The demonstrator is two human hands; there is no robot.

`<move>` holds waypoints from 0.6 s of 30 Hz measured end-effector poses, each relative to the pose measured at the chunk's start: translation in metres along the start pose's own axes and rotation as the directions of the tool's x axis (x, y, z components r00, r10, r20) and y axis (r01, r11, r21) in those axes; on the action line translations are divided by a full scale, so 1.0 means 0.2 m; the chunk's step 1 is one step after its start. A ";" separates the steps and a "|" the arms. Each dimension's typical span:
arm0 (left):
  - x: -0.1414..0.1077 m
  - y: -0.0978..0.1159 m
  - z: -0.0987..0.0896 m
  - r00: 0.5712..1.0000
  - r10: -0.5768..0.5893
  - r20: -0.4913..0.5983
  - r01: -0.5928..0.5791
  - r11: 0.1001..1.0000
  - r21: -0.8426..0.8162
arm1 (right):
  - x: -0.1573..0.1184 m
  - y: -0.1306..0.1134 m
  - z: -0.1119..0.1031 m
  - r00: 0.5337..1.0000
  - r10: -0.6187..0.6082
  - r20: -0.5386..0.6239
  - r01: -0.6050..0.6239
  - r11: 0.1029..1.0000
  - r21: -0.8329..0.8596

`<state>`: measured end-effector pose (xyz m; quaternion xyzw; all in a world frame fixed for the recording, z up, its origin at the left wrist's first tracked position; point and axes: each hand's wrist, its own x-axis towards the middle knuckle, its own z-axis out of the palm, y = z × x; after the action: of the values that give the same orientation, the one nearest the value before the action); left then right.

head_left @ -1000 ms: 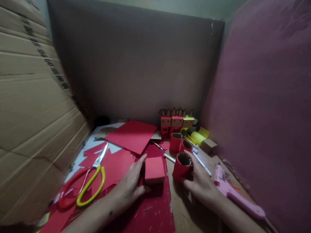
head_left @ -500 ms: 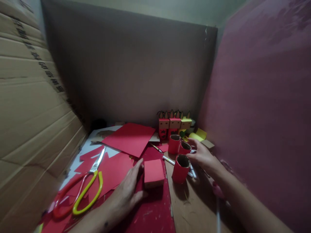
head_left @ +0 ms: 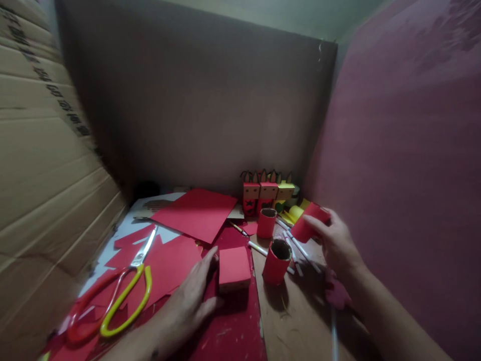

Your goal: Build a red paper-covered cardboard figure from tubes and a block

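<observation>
My right hand [head_left: 334, 233] grips a red paper-covered cardboard tube [head_left: 308, 223], tilted and lifted over several marker pens [head_left: 300, 250]. Two more red tubes stand upright on the brown board: one farther back [head_left: 266, 224] and one nearer [head_left: 276, 265]. My left hand [head_left: 197, 286] rests on the red surface with fingers apart, beside a small box [head_left: 234, 266] with a red paper top. Whether its fingertips touch the box I cannot tell.
Large scissors [head_left: 128, 286] with red and yellow handles lie on red paper scraps at left. A red sheet [head_left: 197, 213] lies behind. Several box-headed, horned paper figures [head_left: 267, 193] stand at the back. Cardboard [head_left: 45, 190] walls the left; a pink wall [head_left: 398, 175] rises right.
My right hand has picked up one red tube from between the other two and moved it right, tilting it. My left hand and the box stay in place; the view shifts slightly.
</observation>
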<state>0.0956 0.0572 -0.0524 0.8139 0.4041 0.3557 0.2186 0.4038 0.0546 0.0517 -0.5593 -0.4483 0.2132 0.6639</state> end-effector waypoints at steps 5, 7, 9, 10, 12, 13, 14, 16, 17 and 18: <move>-0.01 0.04 -0.06 0.997 0.046 0.061 -0.047 0.999 0.021 | -0.15 -0.15 -0.04 0.997 -0.083 -0.009 0.083 0.993 0.078; -0.01 0.07 -0.11 0.988 0.075 0.138 -0.082 0.996 0.047 | -0.28 -0.21 -0.03 0.985 -0.162 0.052 0.160 0.986 0.041; 0.00 0.11 -0.16 0.983 0.096 0.155 -0.110 0.990 0.086 | -0.42 -0.25 0.00 0.952 -0.212 0.218 0.208 0.977 0.041; 0.01 0.12 -0.18 0.984 0.102 0.146 -0.116 0.989 0.096 | -0.49 -0.25 0.03 0.920 -0.228 0.319 0.229 0.973 0.037; 0.03 0.14 -0.20 0.991 0.095 0.097 -0.106 0.988 0.112 | -0.61 -0.23 0.09 0.830 -0.208 0.518 0.221 0.975 0.037; 0.04 0.14 -0.21 0.996 0.077 0.055 -0.083 0.989 0.123 | -0.66 -0.20 0.12 0.801 -0.163 0.576 0.180 0.983 0.027; 0.05 0.14 -0.21 0.999 0.048 0.022 -0.051 0.988 0.149 | -0.70 -0.17 0.15 0.768 -0.103 0.632 0.124 0.992 0.011; 0.07 0.13 -0.21 1.000 -0.018 -0.022 0.021 0.981 0.193 | -0.77 -0.10 0.21 0.760 -0.029 0.649 0.017 1.000 0.025; 0.07 0.12 -0.22 0.999 -0.042 -0.032 0.048 0.977 0.206 | -0.79 -0.06 0.24 0.788 -0.002 0.616 -0.011 1.000 0.017; 0.08 0.12 -0.22 0.997 -0.059 -0.038 0.066 0.975 0.213 | -0.81 -0.04 0.25 0.798 0.036 0.601 -0.013 0.999 -0.042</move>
<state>0.0817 0.0587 -0.0024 0.8138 0.4689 0.3159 0.1345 0.2778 -0.0464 0.0002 -0.4804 -0.6323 0.3799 0.4744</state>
